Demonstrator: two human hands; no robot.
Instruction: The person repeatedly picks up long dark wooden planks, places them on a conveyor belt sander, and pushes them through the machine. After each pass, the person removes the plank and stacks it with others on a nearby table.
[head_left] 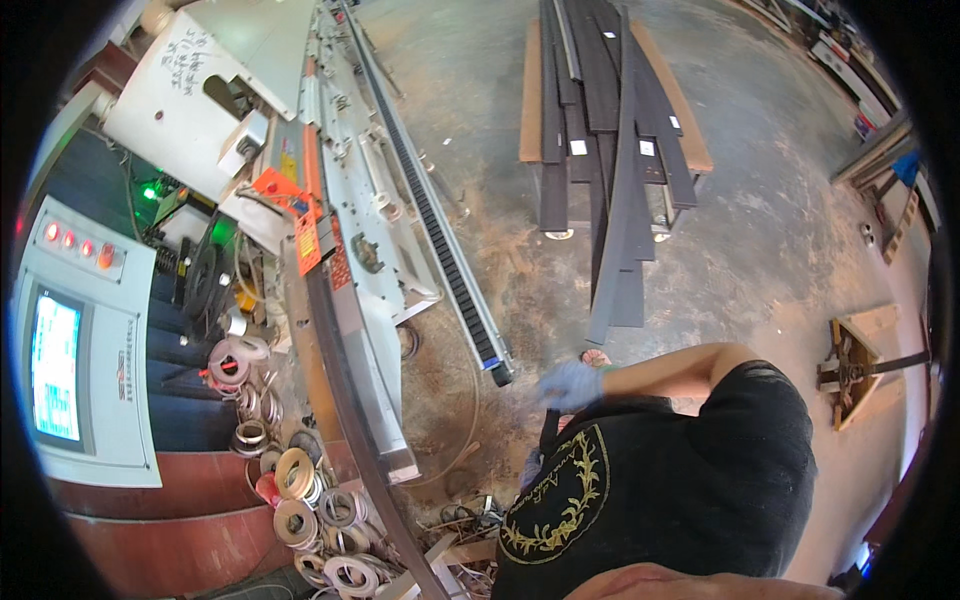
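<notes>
My right hand (570, 386), in a pale blue glove, reaches across in front of my black shirt (690, 470). It is smeared by motion, so its fingers cannot be made out. Just below it is a narrow dark object (549, 430); whether the hand touches it is unclear. Part of my left hand (530, 467), also blue-gloved, peeks out at the shirt's edge, its fingers hidden. To the left, a long dark strip-like panel (345, 400) lies along the side of a long machine (375, 350). A ribbed black conveyor track (430, 215) ends close to my right hand.
Dark boards (615, 190) lie stacked on a low wheeled support ahead. At left stands a control panel (90, 350) with a lit screen. Rolls of edging tape (297, 475) crowd the floor beside the machine. A wooden bracket-like frame (860, 365) is at far right.
</notes>
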